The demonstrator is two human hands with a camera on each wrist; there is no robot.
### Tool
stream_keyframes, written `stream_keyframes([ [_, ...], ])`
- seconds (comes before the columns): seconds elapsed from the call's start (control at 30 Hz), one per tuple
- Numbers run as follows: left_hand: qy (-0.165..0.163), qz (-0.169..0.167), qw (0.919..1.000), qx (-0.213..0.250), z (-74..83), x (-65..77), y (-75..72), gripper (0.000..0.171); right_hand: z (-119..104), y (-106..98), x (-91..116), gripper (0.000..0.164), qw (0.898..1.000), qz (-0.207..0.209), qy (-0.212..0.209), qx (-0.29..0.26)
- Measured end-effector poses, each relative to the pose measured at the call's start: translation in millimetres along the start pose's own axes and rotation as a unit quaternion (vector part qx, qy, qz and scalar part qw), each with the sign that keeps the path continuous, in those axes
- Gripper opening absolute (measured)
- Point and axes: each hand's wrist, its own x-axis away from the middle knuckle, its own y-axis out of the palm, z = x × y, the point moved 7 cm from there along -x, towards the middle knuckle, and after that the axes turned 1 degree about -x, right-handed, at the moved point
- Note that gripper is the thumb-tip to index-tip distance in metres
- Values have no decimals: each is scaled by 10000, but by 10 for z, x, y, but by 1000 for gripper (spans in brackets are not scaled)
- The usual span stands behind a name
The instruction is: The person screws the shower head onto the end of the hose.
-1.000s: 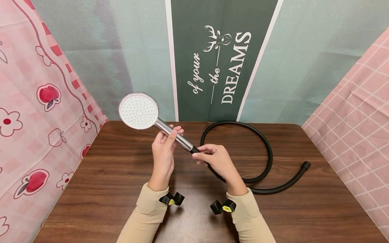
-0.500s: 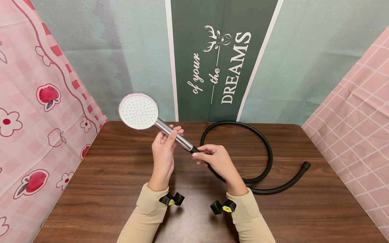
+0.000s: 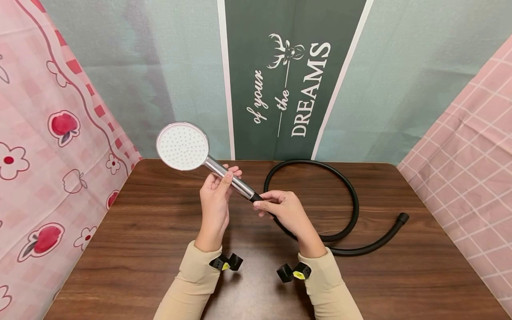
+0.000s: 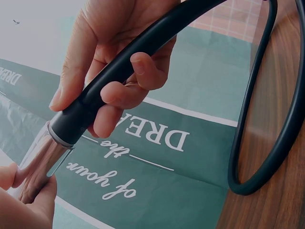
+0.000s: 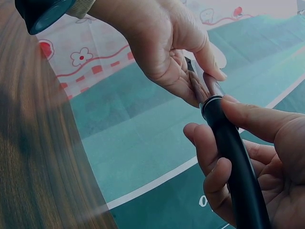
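A chrome shower head [image 3: 182, 146] with a white nozzle face is held up over the table, tilted, its face toward the head camera. My left hand [image 3: 216, 195] grips its silver handle [image 3: 242, 187], thumb in front and fingers behind. At the handle's lower end, my right hand [image 3: 285, 208] pinches the black end of a shower hose [image 4: 75, 117]. In the left wrist view the hose collar sits right against the handle's end. The right wrist view shows the right thumb and fingers curled round the collar [image 5: 217, 110].
The rest of the black hose [image 3: 356, 200] loops over the wooden table [image 3: 132, 249] to the right, its free end [image 3: 403, 218] pointing up and right. A green cloth [image 3: 192, 80] hangs behind; pink cloths [image 3: 40, 178] stand at both sides. Each wrist carries a small black camera [image 3: 285, 272].
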Motion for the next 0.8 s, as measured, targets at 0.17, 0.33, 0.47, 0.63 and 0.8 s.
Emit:
stream_keyframes([
  [0.17,2,-1,10000,-7,3,2,0,19,3,1,-3,25,10000,-13,-13,5],
  [0.33,7,-8,10000,-9,4,1,1,16,5,4,-3,25,10000,-35,3,-66],
  [0.47,10,-5,10000,-2,0,-3,-2,15,2,6,-2,25,9999,-43,2,-119],
  [0.63,8,16,10000,13,-1,-7,-2,15,-8,9,0,25,9999,-42,-15,-119],
  [0.8,29,-12,10000,36,-6,-14,-7,14,-16,15,2,26,9999,-82,-31,-137],
])
